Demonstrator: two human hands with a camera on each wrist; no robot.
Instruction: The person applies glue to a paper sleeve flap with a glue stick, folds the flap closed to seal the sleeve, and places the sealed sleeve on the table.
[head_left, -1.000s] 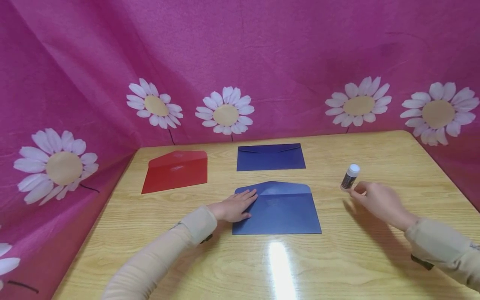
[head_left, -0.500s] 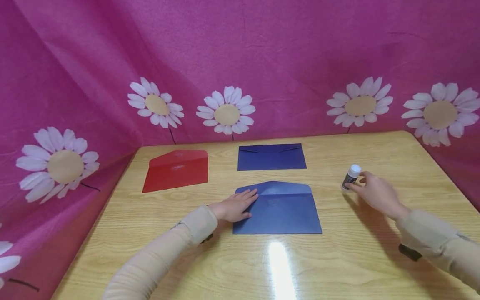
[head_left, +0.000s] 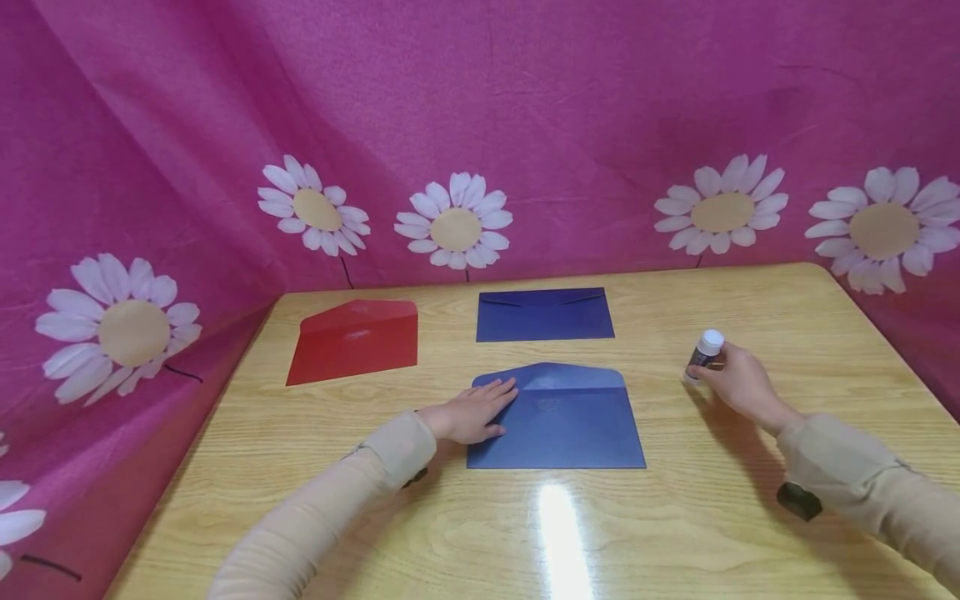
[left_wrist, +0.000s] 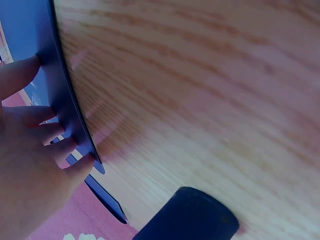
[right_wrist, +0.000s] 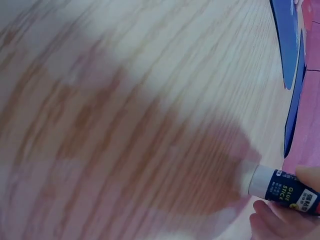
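Observation:
My left hand [head_left: 474,412] rests with straight fingers on the left side of a blue-grey envelope [head_left: 570,433], whose flap lies unfolded toward the back. In the left wrist view the fingertips press along the envelope [left_wrist: 75,107] near its edge. At the right, my right hand [head_left: 742,385] holds a glue stick [head_left: 702,357] between thumb and fingers. The stick is upright, white cap on top, dark label round its middle. Its label and pale base show in the right wrist view, where the fingers close round the glue stick [right_wrist: 285,190].
A red envelope [head_left: 356,346] with its flap unfolded lies at the back left of the wooden table [head_left: 420,533]. Behind the blue-grey one is a dark blue envelope [head_left: 545,318], flap folded down. A pink flowered cloth [head_left: 570,125] hangs beyond the table.
My right hand has shifted from beside the glue stick's base to a grip higher round its body, its forearm swinging left. The left hand stays on the envelope.

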